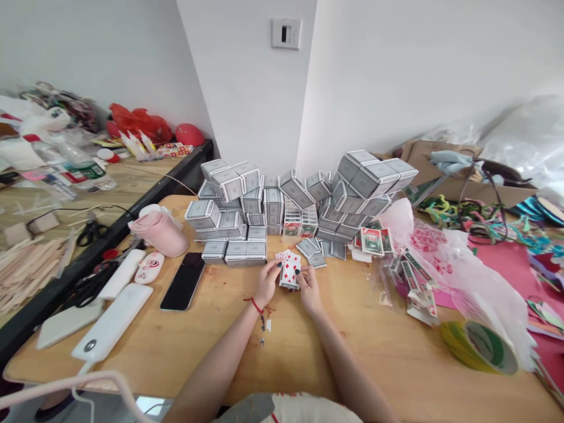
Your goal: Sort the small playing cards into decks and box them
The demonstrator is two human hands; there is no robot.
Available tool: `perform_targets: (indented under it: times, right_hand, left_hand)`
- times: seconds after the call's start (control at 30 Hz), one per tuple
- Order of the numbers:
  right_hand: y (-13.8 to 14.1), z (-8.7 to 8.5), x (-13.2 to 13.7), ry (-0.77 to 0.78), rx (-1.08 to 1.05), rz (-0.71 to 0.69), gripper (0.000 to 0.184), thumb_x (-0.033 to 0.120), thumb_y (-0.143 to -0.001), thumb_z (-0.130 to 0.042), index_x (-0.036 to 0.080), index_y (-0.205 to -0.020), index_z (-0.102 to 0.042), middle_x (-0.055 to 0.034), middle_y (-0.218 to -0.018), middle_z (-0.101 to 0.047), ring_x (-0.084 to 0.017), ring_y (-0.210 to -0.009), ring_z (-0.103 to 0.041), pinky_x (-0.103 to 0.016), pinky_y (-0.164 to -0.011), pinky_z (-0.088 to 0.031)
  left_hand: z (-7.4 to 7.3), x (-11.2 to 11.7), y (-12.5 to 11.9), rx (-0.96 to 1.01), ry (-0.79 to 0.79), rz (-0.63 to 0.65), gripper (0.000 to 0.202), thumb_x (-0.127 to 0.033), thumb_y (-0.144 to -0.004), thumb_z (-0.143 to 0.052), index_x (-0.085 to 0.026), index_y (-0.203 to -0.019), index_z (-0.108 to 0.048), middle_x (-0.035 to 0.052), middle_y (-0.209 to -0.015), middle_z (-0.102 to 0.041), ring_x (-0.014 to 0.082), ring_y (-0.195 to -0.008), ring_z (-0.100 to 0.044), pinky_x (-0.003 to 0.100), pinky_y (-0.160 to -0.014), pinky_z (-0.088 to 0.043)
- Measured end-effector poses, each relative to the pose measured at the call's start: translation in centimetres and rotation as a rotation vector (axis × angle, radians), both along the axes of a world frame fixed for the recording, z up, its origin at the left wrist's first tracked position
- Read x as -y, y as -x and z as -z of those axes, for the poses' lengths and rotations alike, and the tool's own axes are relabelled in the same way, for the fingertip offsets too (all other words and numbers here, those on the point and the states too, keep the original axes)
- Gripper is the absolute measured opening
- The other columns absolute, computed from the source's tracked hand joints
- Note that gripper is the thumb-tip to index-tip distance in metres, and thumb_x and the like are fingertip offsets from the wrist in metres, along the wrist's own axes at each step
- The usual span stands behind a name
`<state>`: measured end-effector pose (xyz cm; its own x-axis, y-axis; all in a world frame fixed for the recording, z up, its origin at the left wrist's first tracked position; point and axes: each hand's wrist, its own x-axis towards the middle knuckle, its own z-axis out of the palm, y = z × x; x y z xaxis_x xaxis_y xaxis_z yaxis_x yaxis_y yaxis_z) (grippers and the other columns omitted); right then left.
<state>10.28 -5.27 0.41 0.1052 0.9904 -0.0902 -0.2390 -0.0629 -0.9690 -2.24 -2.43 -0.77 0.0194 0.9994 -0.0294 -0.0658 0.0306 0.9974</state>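
Patterned clothing [304, 409] shows nearest, below the grip of the left hand [267, 284] and right hand [311, 289], both pinched closed on opposite sides of the cards [289, 272], red-marked faces showing, over the table [291, 358]. Grey stacks [274, 207] stand beyond the grip; a phone [183, 282] lies left of it, tape [455, 348] well to its right.

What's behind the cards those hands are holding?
Behind the cards are red and green boxes, grey stacks, then a wall. Anything between the stacks and the wall is covered.
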Motion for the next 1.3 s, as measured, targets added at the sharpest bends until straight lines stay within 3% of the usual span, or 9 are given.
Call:
perform_targets:
  times: [0.33, 0.73, 1.0, 1.3]
  right_hand:
    - [-0.4, -0.1, -0.2, -0.019, -0.013, -0.053, 0.019, 0.03, -0.074, -0.049, 0.023, -0.09, -0.041, 0.0072, -0.054, -0.05, -0.011, -0.044, -0.047, -0.022, -0.045, -0.039]
    - [0.1, 0.3, -0.7, -0.025, 0.006, -0.028, 0.015, 0.031, -0.074, -0.048, 0.022, -0.085, -0.047, 0.0046, -0.06, -0.05, -0.01, -0.045, -0.045, -0.022, -0.042, -0.04]
    - [0.7, 0.2, -0.8, 0.017, -0.058, -0.013, 0.017, 0.025, -0.07, -0.046, 0.022, -0.087, -0.051, 0.004, -0.064, -0.054, -0.012, -0.052, -0.049, -0.023, -0.049, -0.042]
    - [0.5, 0.5, -0.8, 0.051, -0.06, -0.023, 0.012, 0.025, -0.069, -0.046, 0.02, -0.078, -0.052, 0.0039, -0.06, -0.051, -0.011, -0.048, -0.045, -0.022, -0.045, -0.039]
  left_hand:
    - [-0.5, 0.1, -0.2, 0.042, 0.042, 0.147, 0.021, -0.026, -0.072, -0.048, -0.016, -0.09, -0.049, -0.0012, -0.069, -0.054, 0.0098, -0.058, -0.048, 0.021, -0.054, -0.038]
    - [0.0, 0.2, -0.5, -0.009, -0.066, 0.131, 0.01, -0.022, -0.075, -0.044, -0.017, -0.083, -0.045, -0.0032, -0.063, -0.046, 0.0077, -0.053, -0.041, 0.019, -0.049, -0.034]
    - [-0.5, 0.2, -0.4, -0.048, -0.077, 0.072, 0.009, -0.017, -0.073, -0.04, -0.017, -0.081, -0.045, -0.0031, -0.065, -0.046, 0.0085, -0.055, -0.042, 0.02, -0.052, -0.035]
    - [-0.7, 0.4, -0.3, -0.131, -0.124, 0.036, 0.011, -0.013, -0.071, -0.039, -0.017, -0.075, -0.047, -0.0018, -0.068, -0.047, 0.0101, -0.06, -0.044, 0.021, -0.058, -0.037]
